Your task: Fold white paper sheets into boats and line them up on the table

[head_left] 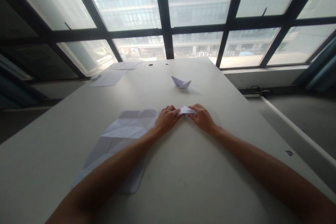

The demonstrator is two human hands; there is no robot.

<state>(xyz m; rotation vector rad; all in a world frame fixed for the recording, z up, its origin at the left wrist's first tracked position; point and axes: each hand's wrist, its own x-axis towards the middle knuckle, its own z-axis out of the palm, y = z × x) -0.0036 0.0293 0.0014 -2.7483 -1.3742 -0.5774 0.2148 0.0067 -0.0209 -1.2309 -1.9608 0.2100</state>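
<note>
Between my two hands is a small piece of folded white paper (186,110), close to the tabletop, with a peaked upper edge. My left hand (168,116) pinches its left end between thumb and fingers. Its right end is gripped the same way by my right hand (202,116). The fingertips cover both ends of the paper. Just beyond the hands stands a folded paper boat (181,83), upright on the table. A large creased sheet of paper (118,147) lies under and beside my left forearm, which hides part of it.
The white table (223,178) stretches toward tall windows with dark frames (165,14). Several flat paper sheets (110,77) lie at the far left. A small dark sticker-like mark (289,153) is near the right edge. A pale bar (296,126) runs beyond that edge.
</note>
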